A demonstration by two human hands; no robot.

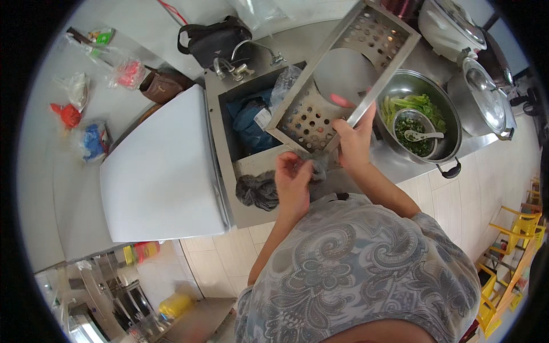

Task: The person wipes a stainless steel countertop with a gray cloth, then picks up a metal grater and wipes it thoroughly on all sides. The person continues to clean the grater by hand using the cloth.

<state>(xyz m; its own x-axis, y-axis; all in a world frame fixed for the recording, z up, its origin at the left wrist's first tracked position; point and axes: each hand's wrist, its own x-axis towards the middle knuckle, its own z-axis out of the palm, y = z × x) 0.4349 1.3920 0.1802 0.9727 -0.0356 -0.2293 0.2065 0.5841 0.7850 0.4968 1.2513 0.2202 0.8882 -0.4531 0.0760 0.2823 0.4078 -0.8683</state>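
My right hand (356, 137) grips the near side bar of a rectangular stainless steel frame (384, 81), thumb on top. The frame is held tilted above the sink's right side. Its perforated metal plate (306, 124) has rows of round holes, a large circular opening and brownish stains. At the frame's lower corner, my left hand (294, 182) pinches a grey scouring pad (318, 166), blurred and partly hidden by the fingers. Beside that hand, a crumpled dark grey cloth (257, 191) lies on the sink's front edge.
The sink (227, 156) holds a blue plastic bag (253, 124); taps (233, 70) and a black bag (218, 40) are behind it. To the right stand a steel pot (452, 115) with greens and a chopped-herb bowl (414, 133), and lidded pots (480, 98). A white appliance (163, 171) adjoins the left.
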